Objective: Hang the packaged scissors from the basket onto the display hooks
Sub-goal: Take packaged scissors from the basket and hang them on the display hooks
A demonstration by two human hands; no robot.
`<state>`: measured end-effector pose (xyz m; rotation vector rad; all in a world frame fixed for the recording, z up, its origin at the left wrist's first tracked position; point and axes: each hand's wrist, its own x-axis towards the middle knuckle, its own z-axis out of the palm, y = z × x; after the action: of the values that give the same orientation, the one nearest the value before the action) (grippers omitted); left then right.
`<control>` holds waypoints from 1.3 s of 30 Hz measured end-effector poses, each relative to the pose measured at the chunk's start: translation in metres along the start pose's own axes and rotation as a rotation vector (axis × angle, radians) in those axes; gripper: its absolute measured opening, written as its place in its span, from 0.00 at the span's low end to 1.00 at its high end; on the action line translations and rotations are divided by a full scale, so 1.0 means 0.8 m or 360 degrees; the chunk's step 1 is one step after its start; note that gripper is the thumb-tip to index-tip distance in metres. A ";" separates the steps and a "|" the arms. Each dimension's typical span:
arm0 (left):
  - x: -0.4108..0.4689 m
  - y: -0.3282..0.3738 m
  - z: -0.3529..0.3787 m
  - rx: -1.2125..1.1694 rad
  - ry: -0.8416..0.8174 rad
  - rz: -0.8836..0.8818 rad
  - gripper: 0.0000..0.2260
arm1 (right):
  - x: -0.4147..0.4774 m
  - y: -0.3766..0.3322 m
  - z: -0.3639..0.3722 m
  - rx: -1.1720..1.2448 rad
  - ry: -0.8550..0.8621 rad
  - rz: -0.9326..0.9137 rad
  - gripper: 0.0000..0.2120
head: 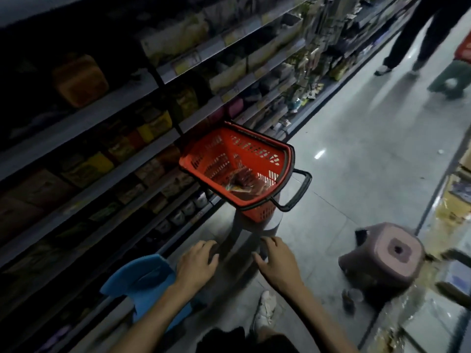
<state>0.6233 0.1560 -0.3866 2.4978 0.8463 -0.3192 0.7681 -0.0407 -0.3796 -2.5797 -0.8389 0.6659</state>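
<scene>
Some packets (240, 185) in red basket (257, 148)

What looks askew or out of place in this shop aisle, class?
The red plastic shopping basket perches tilted on a grey stool rather than standing level. Its packets lie bunched at one end.

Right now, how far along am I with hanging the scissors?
Nothing looks hung yet. Packages lie in the red basket. The left hand and right hand are low by the stool under it, holding no package. All the hanging is left.
</scene>
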 end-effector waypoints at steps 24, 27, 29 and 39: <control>0.346 -0.025 -0.009 0.0557 -0.0127 0.0397 0.28 | 0.323 0.035 -0.047 -0.1013 -0.0469 -0.0595 0.28; 0.372 -0.041 -0.010 0.0517 -0.0178 0.0564 0.29 | 0.374 0.019 -0.043 -0.1075 -0.0711 -0.0565 0.19; 0.392 -0.051 -0.012 0.0492 -0.0218 0.0666 0.29 | 0.416 0.013 -0.023 -0.1089 -0.0775 -0.0536 0.20; 0.419 -0.068 0.018 0.0374 0.0051 0.0782 0.20 | 0.555 0.003 0.150 -0.1241 -0.0854 -0.0706 0.19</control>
<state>0.8508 0.3573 -0.5400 2.8282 0.1919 -0.2173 1.0229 0.2541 -0.6243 -2.6709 -2.1252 1.0600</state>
